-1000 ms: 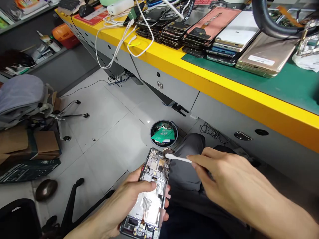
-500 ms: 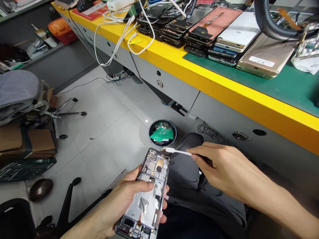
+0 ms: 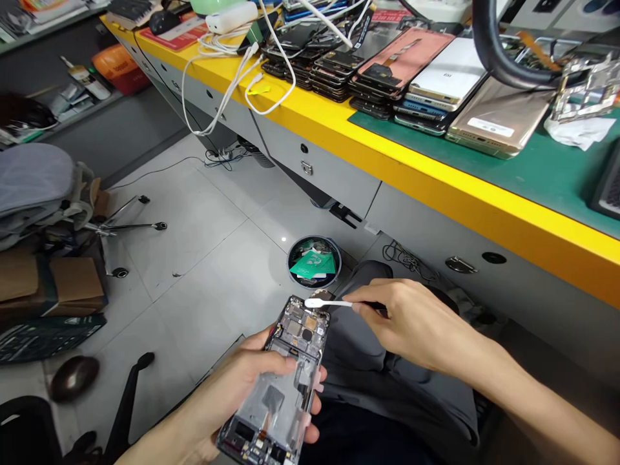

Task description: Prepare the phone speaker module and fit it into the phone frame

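My left hand is wrapped round an opened smartphone, its thumb lying over the inner side. The phone is tilted, with the circuit board bare at its far end and a silvery flat area below. In my right hand is a slim white toothbrush, pinched between thumb and fingers. Its head lies over the top edge of the phone. Whether the bristles touch the board I cannot tell.
A round bin with green packaging stands on the floor beyond the phone. Across the yellow-edged workbench lie stacked phones, white cables and a gold phone back. An office chair and cardboard boxes are at left.
My right hand has moved the toothbrush left, from the phone's upper right corner to over its top edge. The phone in my left hand has shifted slightly down.
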Tool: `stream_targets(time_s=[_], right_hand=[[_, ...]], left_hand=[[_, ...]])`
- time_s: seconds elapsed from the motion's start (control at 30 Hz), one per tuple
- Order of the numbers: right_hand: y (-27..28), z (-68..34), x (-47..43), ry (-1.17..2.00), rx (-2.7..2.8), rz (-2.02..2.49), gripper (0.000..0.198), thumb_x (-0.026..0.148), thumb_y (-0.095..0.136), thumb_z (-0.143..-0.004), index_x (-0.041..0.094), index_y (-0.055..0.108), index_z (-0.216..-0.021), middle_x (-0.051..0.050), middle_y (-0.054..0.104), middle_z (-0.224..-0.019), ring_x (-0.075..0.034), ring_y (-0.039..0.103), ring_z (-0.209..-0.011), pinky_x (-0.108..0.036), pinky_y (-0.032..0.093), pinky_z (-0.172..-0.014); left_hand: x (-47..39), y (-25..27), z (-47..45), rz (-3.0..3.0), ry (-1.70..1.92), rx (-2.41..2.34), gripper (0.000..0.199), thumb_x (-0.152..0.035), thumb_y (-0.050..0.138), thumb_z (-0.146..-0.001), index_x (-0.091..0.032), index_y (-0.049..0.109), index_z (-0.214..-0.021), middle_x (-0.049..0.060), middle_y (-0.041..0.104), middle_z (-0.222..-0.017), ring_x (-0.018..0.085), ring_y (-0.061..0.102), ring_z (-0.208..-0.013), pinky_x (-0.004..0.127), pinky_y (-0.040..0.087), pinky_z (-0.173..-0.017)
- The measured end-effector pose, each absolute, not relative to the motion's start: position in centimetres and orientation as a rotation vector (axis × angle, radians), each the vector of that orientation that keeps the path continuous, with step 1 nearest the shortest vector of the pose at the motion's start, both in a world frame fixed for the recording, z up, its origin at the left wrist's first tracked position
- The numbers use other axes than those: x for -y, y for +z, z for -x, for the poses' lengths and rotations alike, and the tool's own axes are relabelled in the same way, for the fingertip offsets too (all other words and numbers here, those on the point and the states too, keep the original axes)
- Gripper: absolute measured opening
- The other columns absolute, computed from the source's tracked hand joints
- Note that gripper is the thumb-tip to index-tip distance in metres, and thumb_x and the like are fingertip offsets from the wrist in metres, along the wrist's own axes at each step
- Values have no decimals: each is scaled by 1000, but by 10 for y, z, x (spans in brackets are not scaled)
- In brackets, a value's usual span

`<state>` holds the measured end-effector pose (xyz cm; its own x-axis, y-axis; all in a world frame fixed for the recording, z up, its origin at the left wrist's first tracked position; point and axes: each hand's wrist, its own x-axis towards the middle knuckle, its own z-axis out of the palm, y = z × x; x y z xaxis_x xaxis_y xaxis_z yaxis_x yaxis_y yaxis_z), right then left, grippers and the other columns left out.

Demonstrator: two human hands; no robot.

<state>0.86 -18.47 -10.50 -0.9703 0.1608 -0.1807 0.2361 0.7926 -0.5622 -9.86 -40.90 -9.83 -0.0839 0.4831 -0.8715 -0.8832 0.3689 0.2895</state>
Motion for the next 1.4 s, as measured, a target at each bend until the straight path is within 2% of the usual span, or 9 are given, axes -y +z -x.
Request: stream_targets(time_s=[0.13, 0.27, 0.43, 0.6, 0.73, 0.97, 1.1, 1.27, 1.4], right_hand=[[-103, -12, 186, -811, -2906, -341, 31, 15, 55, -93, 29, 80, -102, -4, 80, -91, -22, 75, -73, -27, 50, -62], [-103, -14, 182, -844, -2896, -304, 32, 15, 54, -95, 31, 79, -106, -1, 79, -91, -19, 74, -73, -26, 50, -64], [-105, -8, 182, -770, -2885, -209, 32, 15, 54, -95, 32, 80, -102, 0, 77, -86, -18, 72, -70, -25, 47, -63], [-104, -6, 186, -679, -2924, -196, 31, 13, 56, -93, 29, 80, -107, -3, 74, -84, -19, 68, -66, -26, 38, -56], [-104, -8, 186, -590, -2958, -126, 33, 11, 58, -92, 29, 78, -110, -4, 71, -84, -17, 64, -64, -26, 30, -53], [-100, -13, 188, -381, -2962, -88, 20, 10, 65, -85, 26, 77, -89, -1, 60, -70, -16, 53, -53, -29, 14, -48], [-101, -17, 185, -397, -2967, -78, 21, 11, 64, -86, 27, 77, -91, -1, 59, -69, -16, 52, -53, -29, 15, -49], [-104, -15, 180, -559, -2993, -25, 27, 9, 56, -91, 24, 77, -100, -1, 60, -73, -14, 53, -57, -30, 22, -50], [-107, -14, 177, -544, -2956, 20, 25, 9, 57, -90, 24, 76, -96, -2, 60, -75, -15, 54, -61, -29, 22, -51]], left_hand=[[411, -106, 99, 450, 1221, -1128, 22, -12, 54, -86, -10, 62, -106, 18, 75, -94, 27, 71, -68, 46, 60, -62], [412, -108, 100, 434, 1228, -1098, 22, -12, 54, -86, -8, 63, -106, 19, 74, -97, 26, 71, -70, 48, 61, -65], [414, -109, 98, 404, 1211, -1117, 36, -12, 54, -85, -13, 54, -122, 19, 75, -99, 29, 72, -73, 49, 59, -65], [415, -108, 96, 376, 1168, -1168, 50, -12, 56, -87, -15, 43, -135, 16, 74, -95, 29, 71, -73, 51, 58, -68], [415, -103, 95, 337, 1124, -1238, 49, -13, 57, -89, -18, 43, -136, 14, 74, -96, 28, 71, -75, 49, 58, -69], [412, -103, 94, 244, 1067, -1309, 39, -19, 58, -90, -20, 51, -129, 10, 74, -94, 25, 71, -68, 45, 58, -67], [414, -105, 93, 255, 1074, -1336, 48, -22, 62, -90, -22, 47, -135, 11, 74, -98, 27, 72, -76, 46, 59, -71], [415, -103, 94, 239, 1046, -1352, 52, -24, 63, -89, -23, 45, -138, 10, 74, -100, 26, 70, -81, 46, 60, -73], [418, -105, 97, 181, 1021, -1341, 49, -26, 63, -89, -23, 48, -135, 10, 74, -101, 26, 70, -82, 48, 59, -74]])
